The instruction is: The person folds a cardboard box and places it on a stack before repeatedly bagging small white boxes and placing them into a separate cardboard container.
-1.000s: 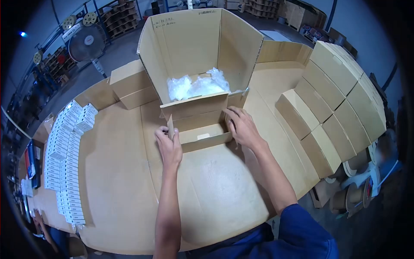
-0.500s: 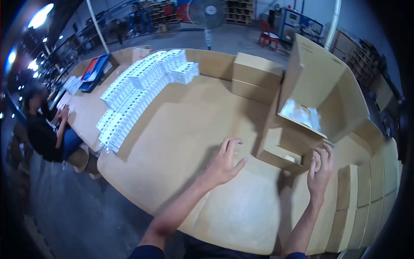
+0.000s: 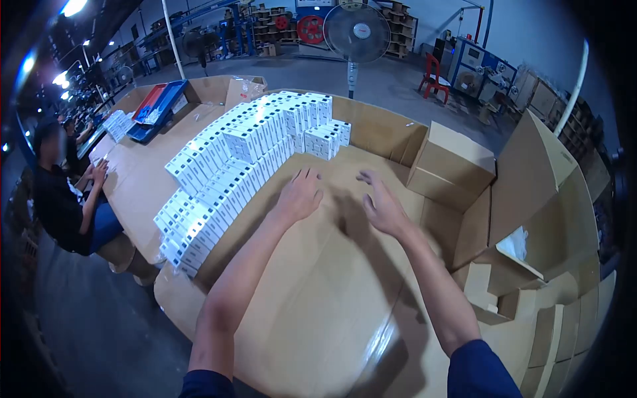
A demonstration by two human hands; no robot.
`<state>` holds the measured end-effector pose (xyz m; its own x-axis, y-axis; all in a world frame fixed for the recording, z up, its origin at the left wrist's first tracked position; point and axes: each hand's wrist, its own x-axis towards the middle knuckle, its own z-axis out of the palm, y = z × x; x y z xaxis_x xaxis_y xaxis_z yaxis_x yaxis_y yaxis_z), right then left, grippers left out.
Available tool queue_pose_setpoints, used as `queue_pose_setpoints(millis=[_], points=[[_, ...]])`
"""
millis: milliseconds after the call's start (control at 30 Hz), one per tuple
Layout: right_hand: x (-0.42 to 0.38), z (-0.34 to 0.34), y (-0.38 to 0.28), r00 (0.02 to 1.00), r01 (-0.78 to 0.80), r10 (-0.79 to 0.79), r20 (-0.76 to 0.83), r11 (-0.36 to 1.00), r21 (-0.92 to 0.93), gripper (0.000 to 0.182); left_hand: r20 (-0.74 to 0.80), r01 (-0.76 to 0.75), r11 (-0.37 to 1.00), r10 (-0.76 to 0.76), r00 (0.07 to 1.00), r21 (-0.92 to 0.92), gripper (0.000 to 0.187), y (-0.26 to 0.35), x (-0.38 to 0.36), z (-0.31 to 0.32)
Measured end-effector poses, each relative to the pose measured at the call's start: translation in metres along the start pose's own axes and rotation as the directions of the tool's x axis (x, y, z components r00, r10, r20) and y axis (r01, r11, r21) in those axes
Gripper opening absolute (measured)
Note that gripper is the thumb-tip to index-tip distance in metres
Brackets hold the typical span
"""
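My left hand (image 3: 300, 196) reaches over the cardboard-covered table (image 3: 292, 298), close to the long stacked rows of small white boxes (image 3: 232, 159). Its fingers are stretched forward and hold nothing. To its right, my right hand (image 3: 383, 204) hovers with fingers apart, also holding nothing. A gap separates the two hands. Just beyond them, a short block of white boxes (image 3: 322, 140) sticks out at the right end of the rows. Neither hand clearly touches a box.
Closed brown cartons (image 3: 452, 159) stand at the back right. Nearer are a tall open carton (image 3: 531, 179) with clear plastic inside and a small open box (image 3: 478, 285). At far left a person (image 3: 63, 192) sits by a blue and red tray (image 3: 156, 109). Behind stands a fan (image 3: 357, 32).
Both hands have moved forward toward the white boxes; the right hand has left the small open box and come left. The view has tilted up and shifted left.
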<state>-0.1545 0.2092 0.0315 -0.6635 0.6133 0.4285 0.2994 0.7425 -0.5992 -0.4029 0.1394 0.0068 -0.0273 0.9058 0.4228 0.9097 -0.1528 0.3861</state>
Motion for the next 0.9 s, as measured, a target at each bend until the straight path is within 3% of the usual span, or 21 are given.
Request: queue_pose_setpoints(millis=[33, 133, 333, 467, 600, 700, 833, 900], points=[[0.024, 0.008, 0.01, 1.0, -0.01, 0.01, 0.008, 1.0, -0.012, 0.056, 0.028, -0.005, 0.999, 0.004, 1.0, 0.033, 0.037, -0.008, 0.013, 0.001], [0.087, 0.028, 0.037, 1.0, -0.021, 0.022, 0.018, 0.998, -0.056, 0.063, -0.17, -0.194, 0.961, 0.229, 0.959, 0.198, 0.036, -0.036, 0.052, 0.018], [0.151, 0.049, 0.068, 0.995, -0.066, 0.078, 0.059, 0.982, -0.18, 0.076, -0.156, -0.148, 0.966, 0.183, 0.971, 0.212, 0.037, -0.066, 0.09, 0.037], [0.16, 0.049, 0.068, 0.984, -0.088, 0.122, 0.13, 0.967, -0.241, 0.078, -0.209, -0.171, 0.969, 0.207, 0.956, 0.176, 0.051, -0.08, 0.089, 0.046], [0.157, 0.05, 0.066, 0.981, -0.064, 0.112, 0.159, 0.958, -0.278, 0.079, -0.268, -0.166, 0.961, 0.223, 0.937, 0.22, 0.048, -0.085, 0.086, 0.041], [0.155, 0.045, 0.058, 0.967, -0.129, 0.182, 0.18, 0.953, -0.273, 0.079, -0.237, -0.136, 0.959, 0.196, 0.952, 0.249, 0.039, -0.083, 0.081, 0.034], [0.131, 0.044, 0.053, 0.999, 0.008, -0.012, -0.051, 0.997, -0.074, 0.075, -0.312, -0.108, 0.975, 0.166, 0.935, 0.196, 0.033, -0.052, 0.062, 0.021], [0.102, 0.032, 0.042, 0.996, -0.076, 0.077, -0.037, 0.996, 0.044, 0.078, -0.336, -0.131, 0.981, 0.172, 0.926, 0.141, 0.035, -0.027, 0.046, 0.009]])
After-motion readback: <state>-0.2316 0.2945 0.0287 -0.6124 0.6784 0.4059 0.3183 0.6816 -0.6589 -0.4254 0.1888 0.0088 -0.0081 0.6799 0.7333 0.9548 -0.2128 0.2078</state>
